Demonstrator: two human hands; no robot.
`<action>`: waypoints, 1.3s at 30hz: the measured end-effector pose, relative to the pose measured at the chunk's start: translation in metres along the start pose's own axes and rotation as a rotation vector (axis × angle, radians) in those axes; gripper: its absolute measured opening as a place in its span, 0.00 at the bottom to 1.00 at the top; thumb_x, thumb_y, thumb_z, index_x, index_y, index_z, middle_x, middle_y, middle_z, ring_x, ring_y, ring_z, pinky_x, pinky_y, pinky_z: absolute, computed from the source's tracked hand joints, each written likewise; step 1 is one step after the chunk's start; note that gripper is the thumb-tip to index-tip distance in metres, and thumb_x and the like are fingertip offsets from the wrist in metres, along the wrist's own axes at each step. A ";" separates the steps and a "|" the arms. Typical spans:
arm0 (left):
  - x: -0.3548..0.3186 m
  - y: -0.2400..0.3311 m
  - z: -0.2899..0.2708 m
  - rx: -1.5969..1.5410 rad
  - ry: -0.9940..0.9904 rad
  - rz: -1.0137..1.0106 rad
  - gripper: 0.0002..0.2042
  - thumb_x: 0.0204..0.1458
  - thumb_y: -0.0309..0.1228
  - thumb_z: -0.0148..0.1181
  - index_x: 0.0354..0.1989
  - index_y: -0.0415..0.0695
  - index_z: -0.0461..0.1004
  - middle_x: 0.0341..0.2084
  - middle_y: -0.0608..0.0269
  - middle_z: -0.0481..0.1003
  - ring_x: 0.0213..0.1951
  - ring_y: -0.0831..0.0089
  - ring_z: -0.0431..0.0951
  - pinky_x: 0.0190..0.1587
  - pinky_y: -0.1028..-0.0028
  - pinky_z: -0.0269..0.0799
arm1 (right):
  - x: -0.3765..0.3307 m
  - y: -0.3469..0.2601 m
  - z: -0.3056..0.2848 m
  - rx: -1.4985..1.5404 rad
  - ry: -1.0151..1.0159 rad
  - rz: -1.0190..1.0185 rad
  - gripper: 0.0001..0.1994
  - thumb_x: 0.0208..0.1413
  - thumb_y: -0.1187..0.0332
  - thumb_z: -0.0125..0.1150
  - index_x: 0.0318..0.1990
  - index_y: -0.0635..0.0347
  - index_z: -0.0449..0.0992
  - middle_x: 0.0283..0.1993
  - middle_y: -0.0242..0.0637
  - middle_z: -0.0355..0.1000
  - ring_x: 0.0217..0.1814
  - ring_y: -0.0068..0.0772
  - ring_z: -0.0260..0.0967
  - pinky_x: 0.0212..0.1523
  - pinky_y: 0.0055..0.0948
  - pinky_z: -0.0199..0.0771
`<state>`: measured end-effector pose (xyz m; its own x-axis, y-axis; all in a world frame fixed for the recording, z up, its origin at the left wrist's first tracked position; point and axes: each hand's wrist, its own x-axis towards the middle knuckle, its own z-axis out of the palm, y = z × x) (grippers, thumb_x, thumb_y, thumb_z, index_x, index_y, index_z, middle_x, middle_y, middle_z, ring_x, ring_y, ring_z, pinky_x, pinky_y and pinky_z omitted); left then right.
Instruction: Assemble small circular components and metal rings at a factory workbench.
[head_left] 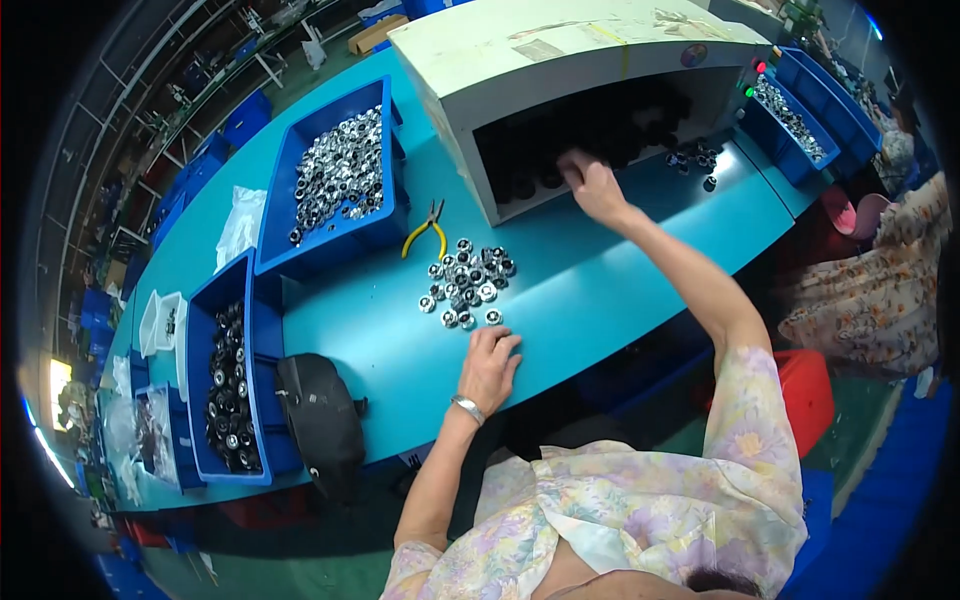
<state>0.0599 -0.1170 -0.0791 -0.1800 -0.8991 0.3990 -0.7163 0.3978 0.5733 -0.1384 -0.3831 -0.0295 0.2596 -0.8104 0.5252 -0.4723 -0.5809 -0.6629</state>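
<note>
While a wide teal tabletop spreads across most of the view, a pale, open-fronted box stands at its far side, its interior dark with round black parts. Left of it sits a blue bin of silvery parts; nearer the person, a second bin holds black ones, with a black padded object just beside it. A third bin, also of silvery pieces, stands beyond the box's right end.

Of the two hands, the right hand reaches into the mouth of the box, fingers bent and blurred; whether they grip a part cannot be told. The left hand rests near the table's edge, loosely curled and partly open, with no part visible in its grasp.

Yellow-handled pliers lie near a small pile of silver-and-black pieces, which sits just ahead of the left fingertips. The step appears to be handling parts at the box; the next move probably calls for a secure finger grip on one piece, clear of the opening's rim.
</note>
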 end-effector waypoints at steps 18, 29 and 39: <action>0.010 0.001 -0.004 0.022 0.019 -0.171 0.16 0.41 0.20 0.66 0.40 0.42 0.74 0.38 0.57 0.73 0.40 0.56 0.72 0.44 0.63 0.70 | 0.210 0.105 0.103 -0.120 0.319 -0.617 0.17 0.57 0.71 0.51 0.55 0.63 0.68 0.49 0.48 0.73 0.50 0.52 0.70 0.55 0.42 0.67; 0.015 -0.001 -0.002 -0.004 0.018 -0.194 0.16 0.38 0.19 0.65 0.38 0.41 0.74 0.37 0.57 0.74 0.40 0.57 0.72 0.44 0.63 0.67 | 0.217 0.127 0.088 -0.137 0.321 -0.594 0.18 0.57 0.71 0.51 0.55 0.63 0.67 0.49 0.47 0.72 0.49 0.51 0.70 0.54 0.42 0.68; 0.016 -0.001 -0.005 0.005 0.011 -0.190 0.15 0.40 0.20 0.66 0.39 0.42 0.74 0.37 0.58 0.74 0.39 0.58 0.72 0.42 0.64 0.69 | 0.217 0.133 0.104 -0.105 0.306 -0.570 0.18 0.58 0.71 0.51 0.55 0.63 0.67 0.49 0.47 0.72 0.48 0.50 0.70 0.54 0.42 0.68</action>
<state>0.0608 -0.1313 -0.0695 -0.0335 -0.9560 0.2914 -0.7400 0.2197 0.6357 -0.0576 -0.6439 -0.0592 0.2490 -0.3105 0.9174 -0.4151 -0.8900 -0.1886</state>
